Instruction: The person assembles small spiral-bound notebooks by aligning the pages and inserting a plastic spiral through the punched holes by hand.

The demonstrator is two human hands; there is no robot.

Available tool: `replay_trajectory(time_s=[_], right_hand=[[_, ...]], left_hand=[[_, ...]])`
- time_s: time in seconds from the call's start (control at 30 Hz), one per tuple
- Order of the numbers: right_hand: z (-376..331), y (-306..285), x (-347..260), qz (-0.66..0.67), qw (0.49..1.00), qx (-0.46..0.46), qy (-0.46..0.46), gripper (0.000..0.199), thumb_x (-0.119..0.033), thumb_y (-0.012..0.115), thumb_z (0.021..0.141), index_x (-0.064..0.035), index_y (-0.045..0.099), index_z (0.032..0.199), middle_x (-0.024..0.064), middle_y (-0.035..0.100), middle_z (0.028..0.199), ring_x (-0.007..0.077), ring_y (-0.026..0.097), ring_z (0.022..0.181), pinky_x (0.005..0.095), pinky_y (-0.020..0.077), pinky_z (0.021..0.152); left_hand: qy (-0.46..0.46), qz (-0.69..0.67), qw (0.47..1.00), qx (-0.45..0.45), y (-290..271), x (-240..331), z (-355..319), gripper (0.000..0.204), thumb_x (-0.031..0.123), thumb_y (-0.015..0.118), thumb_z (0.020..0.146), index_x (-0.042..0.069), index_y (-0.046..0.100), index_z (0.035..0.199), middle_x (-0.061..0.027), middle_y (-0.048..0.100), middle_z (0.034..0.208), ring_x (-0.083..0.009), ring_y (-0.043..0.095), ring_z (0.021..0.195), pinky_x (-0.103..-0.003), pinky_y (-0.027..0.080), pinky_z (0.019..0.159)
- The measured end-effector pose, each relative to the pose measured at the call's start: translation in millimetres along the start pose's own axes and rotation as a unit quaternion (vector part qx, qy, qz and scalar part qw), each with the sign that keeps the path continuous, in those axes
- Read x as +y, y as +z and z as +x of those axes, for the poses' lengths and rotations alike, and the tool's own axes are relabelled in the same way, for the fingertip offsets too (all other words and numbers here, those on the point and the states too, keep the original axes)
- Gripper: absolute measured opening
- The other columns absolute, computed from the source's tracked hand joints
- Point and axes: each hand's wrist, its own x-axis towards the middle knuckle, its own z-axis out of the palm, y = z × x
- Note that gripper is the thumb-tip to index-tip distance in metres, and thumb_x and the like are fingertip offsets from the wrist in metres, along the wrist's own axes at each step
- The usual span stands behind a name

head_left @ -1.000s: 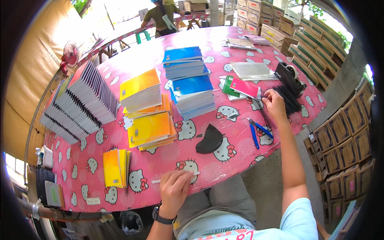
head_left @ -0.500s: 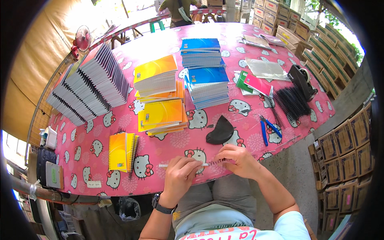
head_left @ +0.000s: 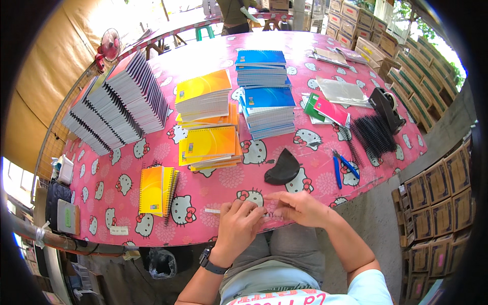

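At the table's near edge my left hand (head_left: 238,222) is closed on a narrow white strip (head_left: 212,210), whose end pokes out past the fingers; it may be a notebook seen edge-on. My right hand (head_left: 301,208) is closed beside it, thumb and fingers pinching a dark spiral binding coil (head_left: 271,215) that lies against the strip's right end. The fingers hide most of both. Just beyond my hands rests a black half-round pouch-like piece (head_left: 282,168). Blue-handled pliers (head_left: 344,170) lie open to the right. Left of my hands is a small stack of yellow-orange spiral notebooks (head_left: 157,190).
Yellow notebooks (head_left: 211,145) and blue notebooks (head_left: 267,99) stand stacked mid-table; tall stacks of bound notebooks (head_left: 119,104) are at left. Black coils (head_left: 372,133) and a tape dispenser (head_left: 385,109) sit at right. Cartons (head_left: 439,190) line the floor; a person (head_left: 234,18) stands far off.
My hands have drawn closer together, the right fingers shifting left along the coil, so less of it shows. The view has shifted slightly.
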Motion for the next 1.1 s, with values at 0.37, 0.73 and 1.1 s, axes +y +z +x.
replay_trajectory(time_s=[0.37, 0.73, 1.1], right_hand=[[35.3, -18.9, 59.4, -0.35, 0.919, 0.174, -0.049, 0.052, -0.041, 0.077, 0.071, -0.0087, 0.065, 0.11, 0.0182, 0.043, 0.141, 0.0385, 0.051, 0.116, 0.0462, 0.0428, 0.094], [4.8, -0.7, 19.4, 0.206, 0.973, -0.032, -0.102, 0.047, -0.044, 0.071, 0.077, -0.0043, 0.07, 0.103, 0.0124, 0.067, 0.113, 0.0253, 0.058, 0.103, 0.0385, 0.0408, 0.093], [20.8, -4.8, 11.2, -0.047, 0.997, 0.043, -0.046, 0.043, -0.039, 0.076, 0.073, -0.0062, 0.072, 0.1, 0.011, 0.069, 0.11, 0.0242, 0.06, 0.096, 0.039, 0.043, 0.09]], left_hand=[[-0.021, -0.028, 0.998, 0.047, -4.4, 4.0, 3.1, 0.023, 0.03, 0.071, 0.078, 0.016, 0.064, 0.094, 0.0022, 0.063, 0.09, -0.0183, 0.058, 0.09, -0.046, 0.029, 0.093], [-0.014, -0.034, 0.997, 0.069, -3.1, -35.0, -9.0, 0.032, 0.022, 0.082, 0.057, 0.017, 0.066, 0.084, 0.0035, 0.063, 0.082, -0.0165, 0.059, 0.09, -0.053, 0.017, 0.107], [-0.067, -0.105, 0.987, 0.1, -4.7, -32.7, -10.1, 0.06, 0.019, 0.087, 0.053, 0.013, 0.061, 0.107, 0.0065, 0.065, 0.074, -0.0146, 0.061, 0.083, -0.049, 0.02, 0.108]])
